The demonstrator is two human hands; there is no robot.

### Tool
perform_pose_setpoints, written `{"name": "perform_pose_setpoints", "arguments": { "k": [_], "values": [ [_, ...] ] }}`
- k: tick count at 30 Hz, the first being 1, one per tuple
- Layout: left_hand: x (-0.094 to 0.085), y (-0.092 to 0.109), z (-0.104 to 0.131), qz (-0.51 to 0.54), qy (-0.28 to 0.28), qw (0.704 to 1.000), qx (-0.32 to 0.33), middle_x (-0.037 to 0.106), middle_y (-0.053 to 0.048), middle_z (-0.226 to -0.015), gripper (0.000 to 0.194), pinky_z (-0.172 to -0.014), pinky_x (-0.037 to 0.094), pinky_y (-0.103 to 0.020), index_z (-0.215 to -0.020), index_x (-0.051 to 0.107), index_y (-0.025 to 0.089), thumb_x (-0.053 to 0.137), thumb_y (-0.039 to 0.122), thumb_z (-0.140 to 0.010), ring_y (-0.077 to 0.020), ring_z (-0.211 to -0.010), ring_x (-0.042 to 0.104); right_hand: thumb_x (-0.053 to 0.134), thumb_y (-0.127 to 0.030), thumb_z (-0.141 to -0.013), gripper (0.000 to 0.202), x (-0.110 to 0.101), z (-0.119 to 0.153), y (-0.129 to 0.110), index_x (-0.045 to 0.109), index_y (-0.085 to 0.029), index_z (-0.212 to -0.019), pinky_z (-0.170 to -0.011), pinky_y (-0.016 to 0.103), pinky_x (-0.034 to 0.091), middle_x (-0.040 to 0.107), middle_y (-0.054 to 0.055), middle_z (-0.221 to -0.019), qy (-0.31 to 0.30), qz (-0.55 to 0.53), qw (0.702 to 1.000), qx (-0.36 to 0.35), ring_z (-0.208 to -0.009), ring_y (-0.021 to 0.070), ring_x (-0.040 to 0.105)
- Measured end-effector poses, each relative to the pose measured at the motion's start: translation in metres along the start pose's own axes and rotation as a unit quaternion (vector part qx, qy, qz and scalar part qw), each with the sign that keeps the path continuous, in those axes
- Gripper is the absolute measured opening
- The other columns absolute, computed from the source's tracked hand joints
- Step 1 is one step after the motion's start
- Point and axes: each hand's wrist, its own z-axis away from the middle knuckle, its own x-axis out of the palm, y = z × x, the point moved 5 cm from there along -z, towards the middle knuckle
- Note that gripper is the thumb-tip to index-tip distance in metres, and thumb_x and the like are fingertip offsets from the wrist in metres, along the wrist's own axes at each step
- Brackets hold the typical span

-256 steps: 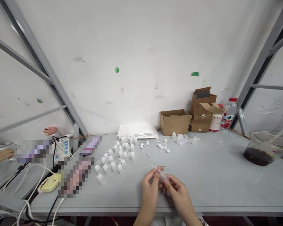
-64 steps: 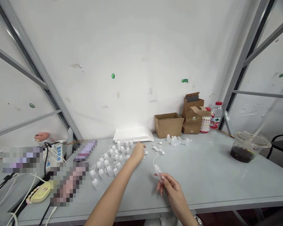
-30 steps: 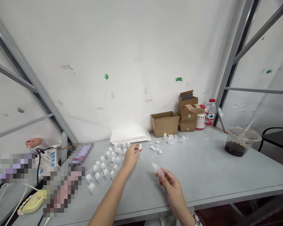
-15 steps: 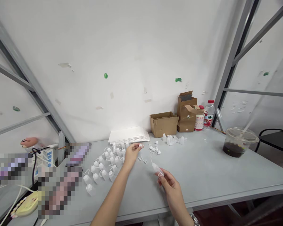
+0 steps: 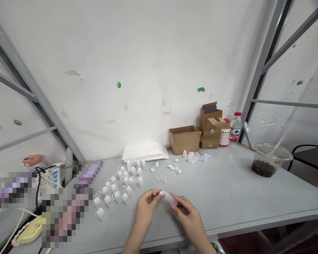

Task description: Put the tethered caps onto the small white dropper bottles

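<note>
A small translucent bottle lies tilted between my hands over the front middle of the table. My right hand grips its body between thumb and fingers. At its white cap end, my left hand is pinched, with a thin looped strap rising beside the fingertips. Rows of similar bottles with looped straps stand to the left. Loose white caps and straps lie behind my hands, and more bottles are bunched farther back.
White sheets are stacked by the wall. An open cardboard box, a brown paper bag and a red-capped bottle stand at the back. A lidded drink cup is at right, a power strip at left.
My left hand has come back from the loose caps to the bottle's top. The bottle and my right hand have shifted slightly left and are lower, and the two hands now meet at the bottle.
</note>
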Motion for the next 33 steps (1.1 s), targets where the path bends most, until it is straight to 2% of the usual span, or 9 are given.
{"name": "perform_pose_setpoints", "arguments": {
  "k": [5, 9, 14, 22, 25, 28, 31, 33],
  "values": [
    [-0.002, -0.008, 0.007, 0.07, 0.011, 0.996, -0.051, 0.072, -0.01, -0.089, 0.03, -0.083, 0.046, -0.034, -0.075, 0.072, 0.016, 0.075, 0.034, -0.052, -0.0248, -0.087, 0.063, 0.063, -0.027, -0.074, 0.027, 0.002, 0.003, 0.0, 0.068, -0.027, -0.101, -0.069, 0.025, 0.049, 0.066, 0.004, -0.082, -0.011, 0.042, 0.998, -0.056, -0.076, 0.0177, 0.059],
    [0.0, -0.019, 0.011, 0.154, 0.022, 0.985, -0.073, 0.073, -0.007, -0.081, 0.038, -0.084, 0.044, -0.03, -0.09, 0.069, 0.017, 0.075, 0.033, -0.056, -0.0202, -0.087, 0.064, 0.062, -0.027, -0.075, 0.026, 0.003, 0.005, -0.004, 0.067, -0.028, -0.101, -0.065, 0.022, 0.05, 0.066, 0.004, -0.081, 0.002, 0.064, 0.993, -0.099, -0.072, 0.016, 0.061],
    [0.006, -0.024, 0.014, 0.208, 0.052, 0.972, -0.096, 0.073, -0.009, -0.081, 0.031, -0.08, 0.046, -0.027, -0.07, 0.07, 0.014, 0.08, 0.032, -0.048, -0.0192, -0.083, 0.064, 0.06, -0.023, -0.077, 0.027, 0.003, 0.008, -0.008, 0.065, -0.027, -0.104, -0.064, 0.021, 0.051, 0.065, 0.003, -0.081, 0.019, 0.088, 0.984, -0.151, -0.072, 0.0149, 0.061],
    [0.01, -0.016, 0.017, 0.194, 0.047, 0.973, -0.117, 0.073, -0.01, -0.082, 0.031, -0.08, 0.047, -0.027, -0.071, 0.071, 0.013, 0.079, 0.032, -0.049, -0.0201, -0.083, 0.065, 0.054, -0.018, -0.081, 0.032, 0.007, 0.016, -0.008, 0.062, -0.028, -0.11, -0.065, 0.022, 0.051, 0.063, 0.005, -0.082, 0.047, 0.112, 0.966, -0.228, -0.073, 0.0152, 0.061],
    [0.009, -0.013, 0.015, 0.162, 0.025, 0.982, -0.096, 0.073, -0.011, -0.084, 0.032, -0.084, 0.046, -0.03, -0.074, 0.071, 0.013, 0.077, 0.034, -0.051, -0.0221, -0.087, 0.065, 0.056, -0.022, -0.08, 0.029, 0.007, 0.016, -0.009, 0.064, -0.027, -0.107, -0.066, 0.024, 0.05, 0.063, 0.005, -0.081, 0.04, 0.106, 0.976, -0.185, -0.072, 0.0164, 0.06],
    [0.008, -0.012, 0.014, 0.134, 0.005, 0.988, -0.083, 0.073, -0.012, -0.086, 0.034, -0.088, 0.043, -0.033, -0.078, 0.071, 0.013, 0.076, 0.035, -0.052, -0.0246, -0.092, 0.063, 0.057, -0.032, -0.079, 0.023, 0.008, 0.01, -0.004, 0.068, -0.023, -0.097, -0.063, 0.026, 0.049, 0.062, 0.004, -0.074, -0.005, 0.068, 0.995, -0.08, -0.066, 0.0174, 0.059],
    [0.009, -0.015, 0.013, 0.113, -0.008, 0.991, -0.076, 0.072, -0.012, -0.088, 0.034, -0.091, 0.042, -0.036, -0.078, 0.072, 0.014, 0.074, 0.037, -0.054, -0.0265, -0.094, 0.062, 0.051, -0.047, -0.079, 0.035, 0.01, 0.003, 0.007, 0.068, -0.017, -0.085, -0.052, 0.026, 0.045, 0.058, 0.002, -0.06, -0.051, -0.022, 0.998, 0.033, -0.052, 0.0148, 0.054],
    [0.01, -0.017, 0.012, 0.102, -0.002, 0.993, -0.065, 0.072, -0.012, -0.091, 0.033, -0.091, 0.041, -0.037, -0.079, 0.072, 0.014, 0.073, 0.038, -0.055, -0.0272, -0.095, 0.062, 0.048, -0.052, -0.079, 0.042, 0.01, -0.002, 0.013, 0.066, -0.015, -0.083, -0.047, 0.024, 0.042, 0.054, -0.001, -0.055, -0.051, -0.071, 0.994, 0.069, -0.047, 0.0126, 0.05]
  ]
}}
